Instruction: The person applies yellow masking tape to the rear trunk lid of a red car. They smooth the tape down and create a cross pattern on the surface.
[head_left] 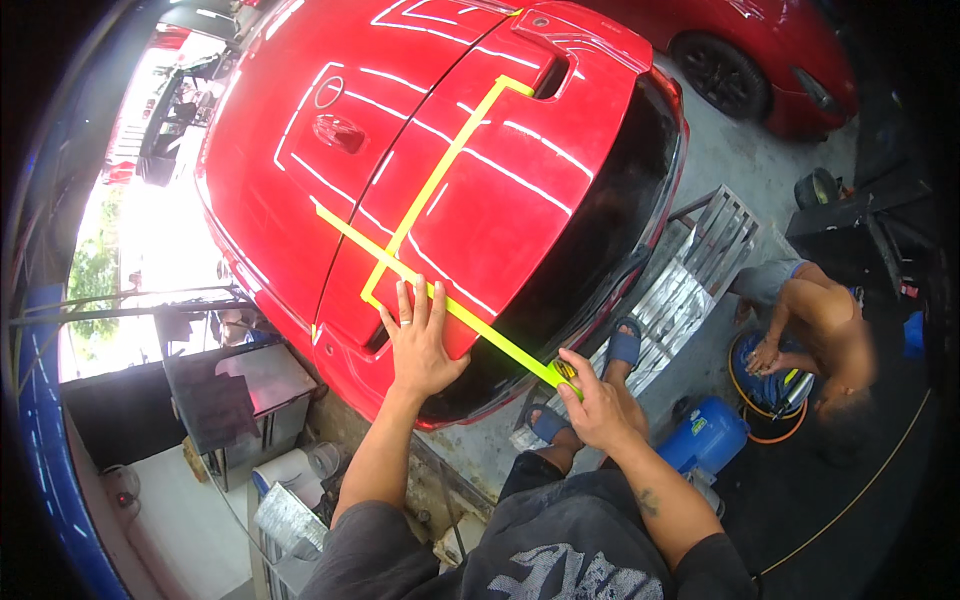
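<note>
A tape measure (566,372) is gripped in my right hand (600,412), just off the rear edge of a red car. Its yellow-green blade (500,343) runs from the case up and left across the glossy red spoiler (530,190). My left hand (424,350) rests on the red panel with fingers stretched and spread, the fingertips against the blade. A strip of yellow masking tape (440,178) is stuck along the spoiler, with short bent pieces at both ends. The blade crosses this strip near its lower end.
I stand on a slatted metal bench (665,300) behind the car. A blue tank (707,434) is to the right, beside a person (820,325) bent over coiled hoses (765,375). Another red car (770,65) stands far right; a metal cabinet (255,385) is at left.
</note>
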